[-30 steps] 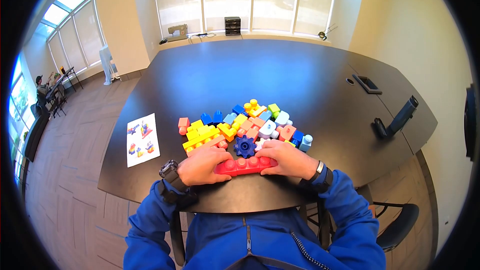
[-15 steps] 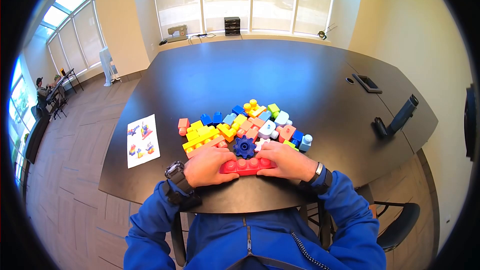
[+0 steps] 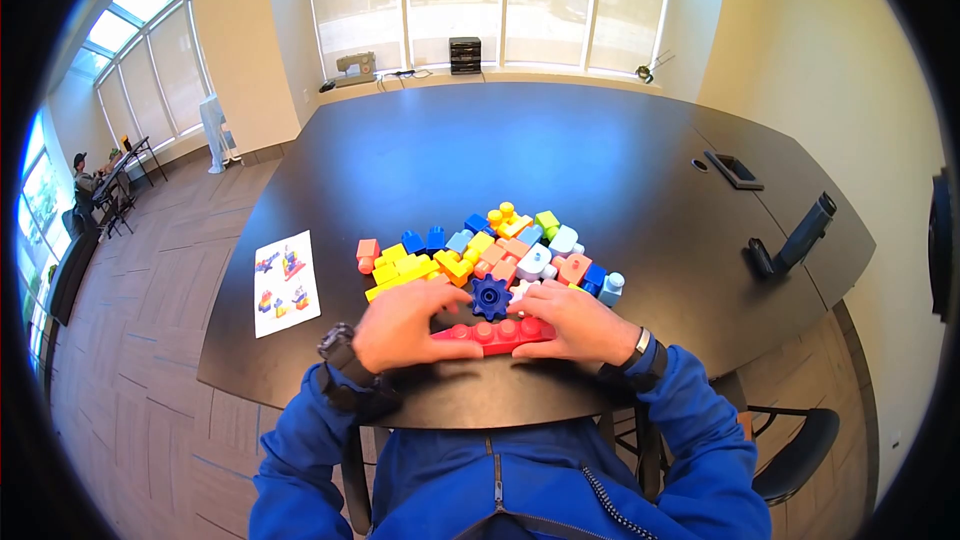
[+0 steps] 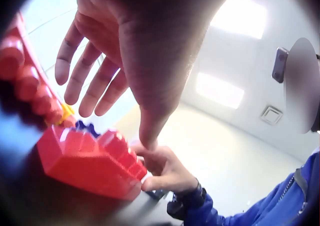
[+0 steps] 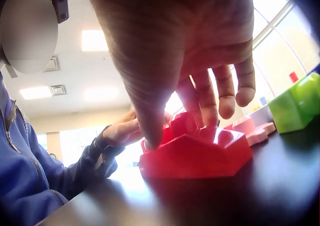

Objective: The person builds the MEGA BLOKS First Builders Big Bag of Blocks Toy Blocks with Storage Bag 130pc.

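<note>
A long red toy block [image 3: 497, 336] with a row of round studs lies near the table's front edge. My right hand [image 3: 580, 324] pinches its right end, thumb on the near side and fingers on the far side. At the other end, my left hand [image 3: 405, 328] is spread, its thumb close to the block; the left wrist view shows those fingers [image 4: 89, 81] extended and apart from it. Just beyond the block is a dark blue gear [image 3: 490, 297], with a pale pink gear [image 5: 261, 133] beside my right fingers.
A pile of coloured blocks [image 3: 500, 250] spreads behind the hands, including a green block [image 5: 295, 108] near the right hand. A printed sheet [image 3: 285, 285] lies left on the black table [image 3: 480, 160]. A dark cylinder [image 3: 805, 230] stands at the right.
My left hand has loosened from the red block's left end, its fingers spreading away. The right hand still holds the other end, and the block has turned slightly.
</note>
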Demonstrator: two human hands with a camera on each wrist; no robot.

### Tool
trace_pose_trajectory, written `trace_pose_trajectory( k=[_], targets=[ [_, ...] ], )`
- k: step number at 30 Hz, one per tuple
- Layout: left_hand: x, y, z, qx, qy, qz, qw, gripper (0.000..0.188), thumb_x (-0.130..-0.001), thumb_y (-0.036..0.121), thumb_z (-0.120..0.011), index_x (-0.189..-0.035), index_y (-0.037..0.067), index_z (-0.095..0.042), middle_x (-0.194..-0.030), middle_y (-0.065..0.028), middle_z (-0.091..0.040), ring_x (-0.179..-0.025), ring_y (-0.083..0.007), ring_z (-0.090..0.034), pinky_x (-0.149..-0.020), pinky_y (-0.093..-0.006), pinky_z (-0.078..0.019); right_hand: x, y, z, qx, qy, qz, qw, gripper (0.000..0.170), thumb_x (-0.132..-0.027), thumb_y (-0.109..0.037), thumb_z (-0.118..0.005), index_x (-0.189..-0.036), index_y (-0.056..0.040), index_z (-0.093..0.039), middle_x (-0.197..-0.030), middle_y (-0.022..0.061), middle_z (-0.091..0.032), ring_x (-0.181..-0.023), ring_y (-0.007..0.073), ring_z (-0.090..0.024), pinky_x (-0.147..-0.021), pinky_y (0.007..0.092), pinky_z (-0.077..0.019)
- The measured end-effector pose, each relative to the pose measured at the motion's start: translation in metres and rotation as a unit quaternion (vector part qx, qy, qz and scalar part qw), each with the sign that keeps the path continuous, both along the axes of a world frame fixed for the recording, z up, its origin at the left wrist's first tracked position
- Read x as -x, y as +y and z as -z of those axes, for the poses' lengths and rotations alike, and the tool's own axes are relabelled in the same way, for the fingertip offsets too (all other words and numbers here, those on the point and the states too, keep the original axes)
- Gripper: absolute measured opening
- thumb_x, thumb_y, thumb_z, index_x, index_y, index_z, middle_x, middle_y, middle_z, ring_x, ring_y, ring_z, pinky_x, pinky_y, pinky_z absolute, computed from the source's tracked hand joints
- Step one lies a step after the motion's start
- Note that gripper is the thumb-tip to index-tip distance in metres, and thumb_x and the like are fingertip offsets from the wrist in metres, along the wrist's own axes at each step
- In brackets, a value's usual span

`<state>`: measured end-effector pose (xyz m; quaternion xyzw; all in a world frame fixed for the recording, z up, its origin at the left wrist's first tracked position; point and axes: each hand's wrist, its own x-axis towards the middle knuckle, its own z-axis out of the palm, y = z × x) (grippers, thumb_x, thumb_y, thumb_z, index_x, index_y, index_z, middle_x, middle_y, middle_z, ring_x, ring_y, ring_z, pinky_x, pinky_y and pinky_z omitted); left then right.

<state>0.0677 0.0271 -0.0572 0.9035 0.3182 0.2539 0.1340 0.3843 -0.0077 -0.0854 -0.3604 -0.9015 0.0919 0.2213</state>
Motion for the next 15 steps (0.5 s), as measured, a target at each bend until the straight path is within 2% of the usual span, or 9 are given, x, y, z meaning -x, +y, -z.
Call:
trace_pose_trajectory(
  k=[1,2,3,5,6,7,9,11,15],
  targets=[
    [0.005,0.003,-0.005,0.014,-0.035,-0.026,0.999,0.052,-0.091,0.050,-0.094,-0.120,0.009,-0.083,-0.101,-0.0083,-0.080,-0.093,-0.0263,-0.079,-0.082,-0.0393,-0.0623,-0.002,-0.001,-0.004,-0.014,0.011,0.005,1.000,0.053,-0.097,-0.039,-0.090,-0.133,-0.0037,-0.074,-0.117,0.0149,-0.071,-0.117,0.0361,-0.069,-0.102,0.0463,-0.0570],
    [0.009,0.009,-0.008,0.028,-0.085,-0.035,0.995,0.042,-0.094,0.044,-0.093,-0.115,0.009,-0.084,-0.098,-0.0073,-0.081,-0.087,-0.0250,-0.078,-0.079,-0.0373,-0.0622,-0.005,-0.002,-0.008,-0.012,0.011,0.007,1.000,0.053,-0.097,-0.039,-0.090,-0.133,-0.0037,-0.074,-0.117,0.0149,-0.071,-0.117,0.0361,-0.069,-0.102,0.0463,-0.0570],
    [0.016,0.012,-0.014,0.057,-0.088,-0.063,0.993,0.034,-0.097,0.040,-0.091,-0.110,0.009,-0.084,-0.096,-0.0072,-0.080,-0.086,-0.0274,-0.078,-0.078,-0.0391,-0.0621,-0.009,-0.002,-0.011,0.005,0.025,0.019,1.000,0.053,-0.097,-0.040,-0.090,-0.132,-0.0041,-0.075,-0.115,0.0144,-0.071,-0.116,0.0351,-0.069,-0.101,0.0460,-0.0562],
    [0.043,0.028,-0.009,-0.067,0.019,-0.103,0.992,0.031,-0.096,0.037,-0.090,-0.107,0.008,-0.083,-0.097,-0.0072,-0.081,-0.087,-0.0293,-0.079,-0.077,-0.0407,-0.0621,-0.015,-0.003,-0.017,0.021,0.038,0.030,0.999,0.053,-0.097,-0.042,-0.091,-0.132,-0.0045,-0.076,-0.113,0.0139,-0.071,-0.114,0.0341,-0.068,-0.101,0.0457,-0.0553],
    [0.054,0.030,-0.006,-0.081,0.034,-0.108,0.990,0.035,-0.088,0.032,-0.095,-0.108,0.006,-0.083,-0.100,-0.0111,-0.083,-0.089,-0.0326,-0.080,-0.079,-0.0423,-0.0619,-0.017,-0.004,-0.020,0.009,0.038,0.039,0.998,0.049,-0.098,-0.043,-0.090,-0.127,-0.0053,-0.078,-0.111,0.0121,-0.072,-0.114,0.0324,-0.068,-0.103,0.0459,-0.0523],
    [0.060,0.028,-0.005,-0.082,0.034,-0.108,0.990,0.035,-0.088,0.032,-0.095,-0.108,0.006,-0.083,-0.100,-0.0111,-0.083,-0.089,-0.0326,-0.080,-0.079,-0.0423,-0.0619,-0.019,-0.005,-0.023,-0.003,0.039,0.050,0.998,0.045,-0.099,-0.044,-0.088,-0.123,-0.0062,-0.080,-0.110,0.0102,-0.073,-0.114,0.0308,-0.069,-0.105,0.0462,-0.0493],
    [0.068,0.022,-0.003,-0.076,0.128,-0.123,0.981,0.040,-0.086,0.038,-0.096,-0.108,0.007,-0.083,-0.101,-0.0112,-0.082,-0.093,-0.0320,-0.080,-0.082,-0.0442,-0.0620,-0.023,-0.006,-0.026,-0.007,0.046,0.050,0.998,0.044,-0.099,-0.044,-0.088,-0.122,-0.0061,-0.080,-0.110,0.0104,-0.074,-0.113,0.0306,-0.068,-0.104,0.0460,-0.0491],
    [0.070,0.022,0.005,-0.045,0.124,-0.130,0.983,0.046,-0.081,0.040,-0.098,-0.110,0.007,-0.083,-0.103,-0.0106,-0.082,-0.097,-0.0315,-0.080,-0.086,-0.0452,-0.0625,-0.023,-0.006,-0.027,-0.011,0.054,0.050,0.997,0.043,-0.100,-0.044,-0.087,-0.121,-0.0061,-0.080,-0.110,0.0105,-0.074,-0.112,0.0304,-0.068,-0.103,0.0458,-0.0489],
    [0.067,0.017,0.002,-0.037,0.117,-0.132,0.984,0.039,-0.079,0.031,-0.095,-0.108,0.006,-0.085,-0.098,-0.0114,-0.082,-0.089,-0.0315,-0.080,-0.083,-0.0442,-0.0644,-0.022,-0.006,-0.027,-0.007,0.043,0.051,0.998,0.042,-0.101,-0.043,-0.085,-0.121,-0.0067,-0.080,-0.113,0.0113,-0.075,-0.112,0.0312,-0.069,-0.103,0.0450,-0.0491]
  ],
)
